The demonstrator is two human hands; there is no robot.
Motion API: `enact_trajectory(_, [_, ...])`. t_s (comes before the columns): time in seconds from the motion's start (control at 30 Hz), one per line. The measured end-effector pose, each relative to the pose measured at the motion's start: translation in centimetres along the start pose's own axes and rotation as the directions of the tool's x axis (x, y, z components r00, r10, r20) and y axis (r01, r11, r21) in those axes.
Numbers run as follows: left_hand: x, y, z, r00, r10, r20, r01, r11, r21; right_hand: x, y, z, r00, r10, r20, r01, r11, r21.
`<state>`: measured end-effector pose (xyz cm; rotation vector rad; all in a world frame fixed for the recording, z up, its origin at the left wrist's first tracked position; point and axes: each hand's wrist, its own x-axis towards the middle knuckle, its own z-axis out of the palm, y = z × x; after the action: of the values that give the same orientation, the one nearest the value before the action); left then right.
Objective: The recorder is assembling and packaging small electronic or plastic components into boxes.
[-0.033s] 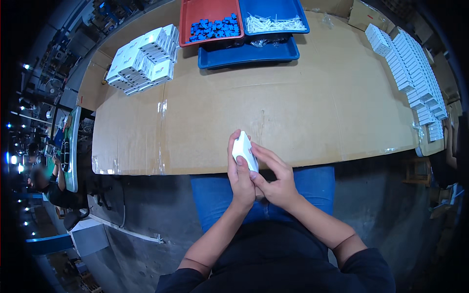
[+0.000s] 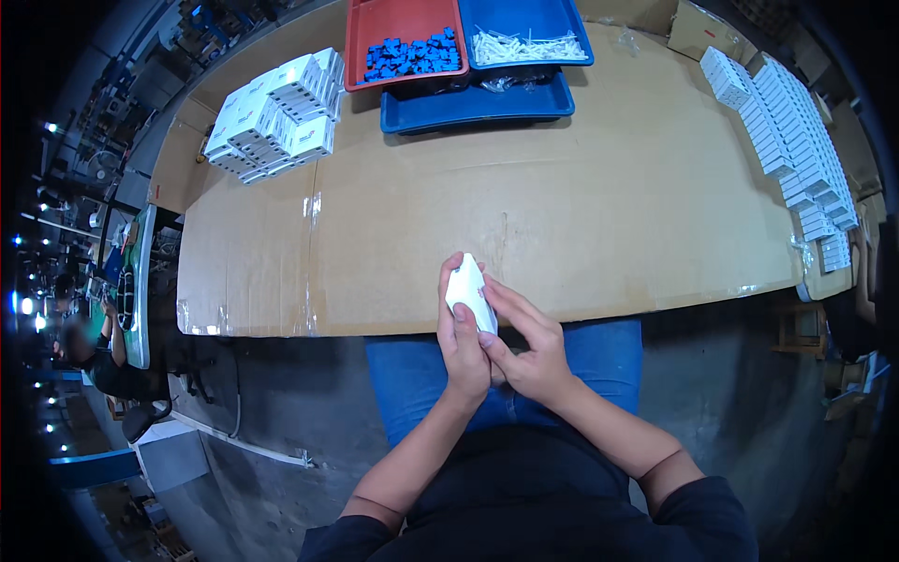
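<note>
A small white box (image 2: 471, 292) is held between my two hands, just over the table's near edge and tilted up on a slant. My left hand (image 2: 459, 342) wraps its left side, with the thumb lying along the near face. On the other side, my right hand (image 2: 529, 347) presses fingers and thumb against the box's right side and lower end. Part of the box is covered by the fingers. What touches its underside is hidden.
A stack of white boxes (image 2: 272, 117) stands at the table's left. Long rows of white boxes (image 2: 782, 131) line the right side. At the back are a red tray (image 2: 356, 56) of blue parts, a blue tray (image 2: 529, 14) of white pieces and a lower blue tray (image 2: 478, 108). A co-worker (image 2: 103, 361) sits far left.
The white box has turned slightly in my hands, so its broad face shows a little more. Both hands keep their hold, almost in the same place.
</note>
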<state>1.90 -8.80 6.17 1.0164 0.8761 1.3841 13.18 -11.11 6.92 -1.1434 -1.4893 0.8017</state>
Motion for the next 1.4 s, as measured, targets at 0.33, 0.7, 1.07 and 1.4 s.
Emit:
enact_trajectory(0.33, [-0.5, 0.0, -0.3, 0.998, -0.044, 0.046, 0.050, 0.987, -0.150, -0.8, 0.7, -0.3, 0.990, -0.143, 0.008, 0.143, 0.990, -0.015])
enact_trajectory(0.7, [0.8, -0.1, -1.3, 0.980, 0.170, 0.106, -0.189, 0.960, 0.208, 0.3, -0.4, -0.4, 0.877, 0.382, 0.292, -0.475, 0.594, 0.650])
enact_trajectory(1.07, [0.6, -2.7, -3.7, 0.948, 0.306, 0.090, -0.308, 0.808, 0.502, -0.3, -2.0, 1.5, 0.806, 0.522, 0.280, -0.555, 0.499, 0.665])
enact_trajectory(1.4, [0.8, -3.0, -4.3, 0.995, 0.077, -0.056, -0.074, 0.995, 0.063, 0.0, 0.0, -0.3, 0.761, 0.568, 0.313, -0.601, 0.437, 0.669])
